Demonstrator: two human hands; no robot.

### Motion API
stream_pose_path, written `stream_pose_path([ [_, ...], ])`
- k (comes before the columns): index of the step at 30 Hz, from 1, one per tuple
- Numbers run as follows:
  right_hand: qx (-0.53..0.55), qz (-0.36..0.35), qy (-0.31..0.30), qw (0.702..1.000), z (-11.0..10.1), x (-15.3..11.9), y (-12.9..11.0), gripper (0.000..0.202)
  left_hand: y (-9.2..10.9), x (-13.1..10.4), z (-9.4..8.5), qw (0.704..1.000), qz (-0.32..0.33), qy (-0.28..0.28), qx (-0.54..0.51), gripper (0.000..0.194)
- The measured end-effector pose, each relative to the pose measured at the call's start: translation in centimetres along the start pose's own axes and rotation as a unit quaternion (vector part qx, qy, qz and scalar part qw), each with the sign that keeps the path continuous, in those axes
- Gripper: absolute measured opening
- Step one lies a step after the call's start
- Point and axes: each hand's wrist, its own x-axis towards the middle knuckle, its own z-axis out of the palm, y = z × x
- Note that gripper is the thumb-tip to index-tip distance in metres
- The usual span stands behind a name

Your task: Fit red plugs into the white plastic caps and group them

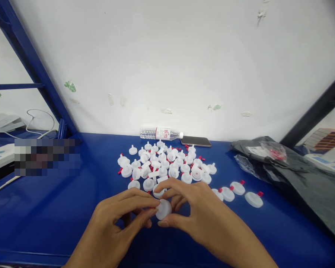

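A small white plastic disc (163, 209) is held between the two hands, low over the blue table (58, 208) and just in front of the person. It is pinched by the fingertips of the left hand (120, 216) from one side and by the thumb and fingers of the right hand (192, 208) from the other side, so both grips are narrow and closed on this one piece. Just behind the hands, a pile of similar white discs (164, 163) is spread on the table, some with red tips. Four capped discs (237, 191) are laid in a row to the right of the pile. Near the wall, a water bottle (160, 133) is lying on its side, and a phone (195, 141) is placed beside it. A dark plastic bag (296, 167) is seen at the right edge.
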Motion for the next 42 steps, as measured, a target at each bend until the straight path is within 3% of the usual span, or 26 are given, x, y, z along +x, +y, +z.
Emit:
stream_pose_path([
  [9, 0.036, -0.012, -0.031, 0.999, -0.3, -0.5, -0.9, 0.047, 0.4, 0.1, 0.1, 0.993, -0.060, 0.024, -0.099, 0.007],
  [14, 0.007, -0.009, -0.038, 0.999, -0.2, -0.5, -1.1, 0.054, -0.1, 0.0, 0.3, 0.985, -0.099, 0.049, -0.132, 0.027],
  [21, -0.036, -0.025, -0.031, 0.999, -0.2, -0.9, -1.0, 0.035, 0.1, 0.1, 0.5, 0.977, -0.125, 0.035, -0.167, 0.044],
  [24, -0.111, 0.010, 0.007, 0.994, -0.7, -1.1, 0.1, 0.035, -0.4, -0.1, 0.4, 0.991, -0.085, 0.046, -0.092, 0.032],
  [28, -0.269, 0.111, 0.010, 0.957, -1.6, -1.2, 1.9, 0.041, -1.7, 0.0, 0.5, 0.991, 0.006, 0.082, 0.109, 0.011],
  [32, -0.338, 0.171, 0.006, 0.926, -2.0, -1.0, 2.2, 0.036, -2.9, 0.3, 0.9, 0.979, 0.063, 0.047, 0.189, 0.015],
  [39, -0.424, 0.220, 0.045, 0.877, -2.2, -0.6, 2.8, 0.020, -4.1, 0.3, 1.4, 0.960, 0.016, 0.006, 0.280, 0.027],
  [42, -0.429, 0.227, 0.062, 0.872, -2.4, -1.1, 3.6, 0.026, -4.2, 0.3, 1.2, 0.947, -0.031, -0.017, 0.320, 0.025],
])
